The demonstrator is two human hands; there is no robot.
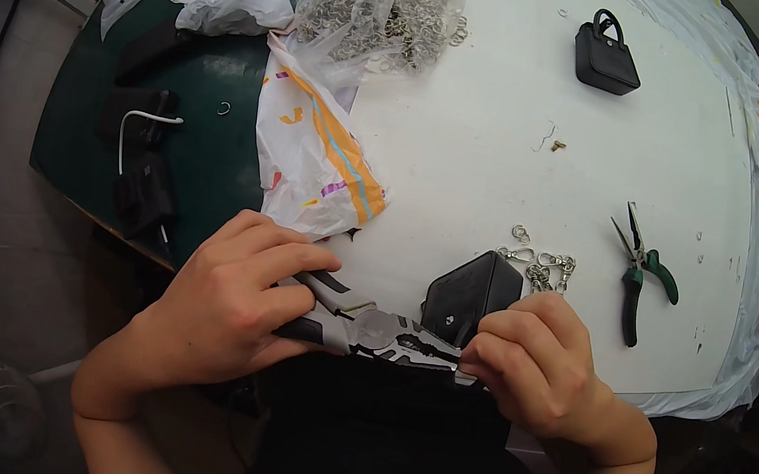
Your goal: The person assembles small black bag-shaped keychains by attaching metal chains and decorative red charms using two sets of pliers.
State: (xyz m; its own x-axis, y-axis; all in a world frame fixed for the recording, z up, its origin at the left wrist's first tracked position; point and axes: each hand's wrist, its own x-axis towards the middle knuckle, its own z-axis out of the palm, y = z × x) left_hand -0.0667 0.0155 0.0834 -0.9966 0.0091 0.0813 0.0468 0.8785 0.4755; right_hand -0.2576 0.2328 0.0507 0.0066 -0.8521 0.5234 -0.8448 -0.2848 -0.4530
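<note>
My left hand is wrapped round the grey and black handles of a pair of pliers, whose jaws point right, near the table's front edge. At the jaw tips, the fingers of my right hand are pinched together; what they hold is hidden. A small black box-shaped bag lies tilted just behind the jaws, close to my right fingers. Behind my right hand, a short silver chain with clasps rests on the white tabletop, and a few loose rings lie near it.
Green-and-black-handled pliers lie half open at the right. A small black handbag stands at the far right. A clear plastic bag of metal rings sits at the back, above a patterned plastic bag. Black devices with a white cable lie at left.
</note>
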